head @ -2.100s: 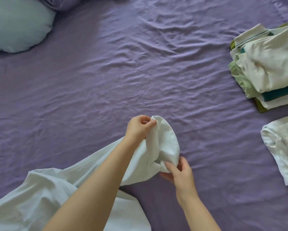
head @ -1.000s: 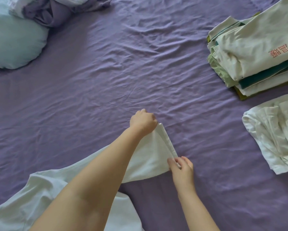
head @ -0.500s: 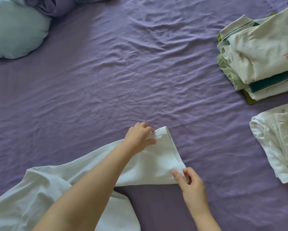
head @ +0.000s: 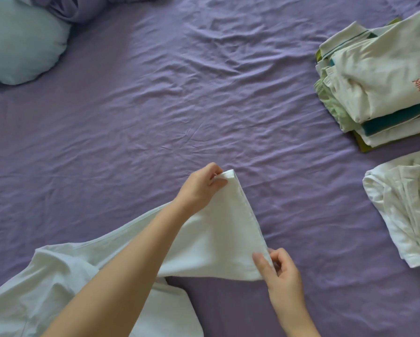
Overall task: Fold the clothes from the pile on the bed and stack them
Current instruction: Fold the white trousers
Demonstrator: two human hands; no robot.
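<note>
My left hand [head: 199,188] pinching white cotton garment [head: 218,229] hem corner at 12 o'clock, my right hand [head: 280,271] pinching opposite corner at 5 o'clock, hem taut, wrinkled purple bed sheet [head: 204,93] beneath.

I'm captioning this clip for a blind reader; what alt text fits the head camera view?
Two hands stretch the hem of a white garment over a purple bedsheet, the left hand pinching the far corner and the right hand the near one. A stack of folded clothes sits at right, a pale blue pillow top left.

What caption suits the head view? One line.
Both hands, left hand and right hand, pinch a white garment's hem over a purple bedsheet.
</note>
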